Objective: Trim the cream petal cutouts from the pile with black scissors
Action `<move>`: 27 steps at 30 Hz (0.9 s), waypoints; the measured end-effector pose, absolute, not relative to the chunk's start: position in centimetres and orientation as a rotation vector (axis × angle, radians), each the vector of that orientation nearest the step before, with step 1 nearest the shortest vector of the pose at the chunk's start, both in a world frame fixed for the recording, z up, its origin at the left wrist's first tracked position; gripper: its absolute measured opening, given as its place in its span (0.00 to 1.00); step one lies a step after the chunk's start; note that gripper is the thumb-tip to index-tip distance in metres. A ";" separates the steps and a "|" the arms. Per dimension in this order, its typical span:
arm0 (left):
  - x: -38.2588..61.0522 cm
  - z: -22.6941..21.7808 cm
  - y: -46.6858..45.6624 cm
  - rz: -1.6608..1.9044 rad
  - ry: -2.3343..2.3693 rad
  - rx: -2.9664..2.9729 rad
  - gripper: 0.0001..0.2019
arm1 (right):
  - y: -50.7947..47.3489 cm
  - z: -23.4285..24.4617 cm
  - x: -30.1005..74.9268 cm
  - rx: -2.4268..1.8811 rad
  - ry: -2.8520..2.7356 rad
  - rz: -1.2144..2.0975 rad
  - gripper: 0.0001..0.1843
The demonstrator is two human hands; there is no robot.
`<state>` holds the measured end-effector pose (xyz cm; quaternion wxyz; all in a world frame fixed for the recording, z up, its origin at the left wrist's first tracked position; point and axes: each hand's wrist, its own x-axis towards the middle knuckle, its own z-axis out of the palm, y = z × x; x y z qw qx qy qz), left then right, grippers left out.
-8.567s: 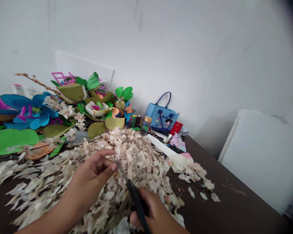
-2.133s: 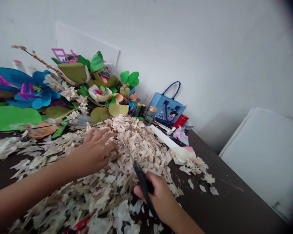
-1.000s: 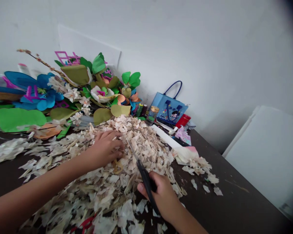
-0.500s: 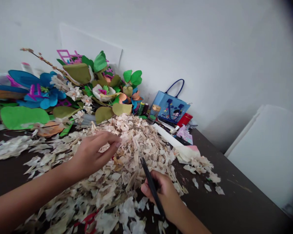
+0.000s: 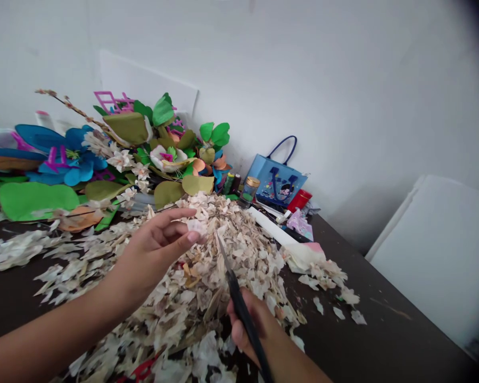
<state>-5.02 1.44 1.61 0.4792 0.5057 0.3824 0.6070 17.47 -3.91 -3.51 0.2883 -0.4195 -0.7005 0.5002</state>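
Between the thumb and fingers of my left hand (image 5: 154, 247) is a small pale, papery petal (image 5: 197, 227), held above the heap. My right hand (image 5: 253, 324) is closed round a slim black tool (image 5: 241, 300) with a thin, pointed metal tip. Its kind I cannot make out, as it shows edge-on. The tip points up and forward, to the right of the petal and apart from it. Under both hands spreads a large heap of dried whitish petals (image 5: 207, 292).
Behind the heap lie artificial flowers and leaves (image 5: 131, 127). A glass jar (image 5: 248, 192), a blue bag (image 5: 277, 178), a red box (image 5: 299, 200) and a white roll (image 5: 273, 226) stand or lie at the back. White boards (image 5: 435, 250) lean beyond the dark table's right edge (image 5: 407, 287).
My left hand has turned, with its fingers more apart, and the petal in it now shows clearly. The tool's tip has moved up and slightly left, closer to that hand.
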 end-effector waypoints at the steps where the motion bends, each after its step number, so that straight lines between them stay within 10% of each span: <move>1: -4.9 1.7 1.4 1.458 0.927 1.182 0.22 | -3.9 -3.8 17.5 -1.128 -1.863 1.333 0.22; 27: -2.7 0.6 -0.4 1.318 0.940 0.950 0.13 | -4.3 -4.0 17.5 -1.174 -1.784 1.471 0.27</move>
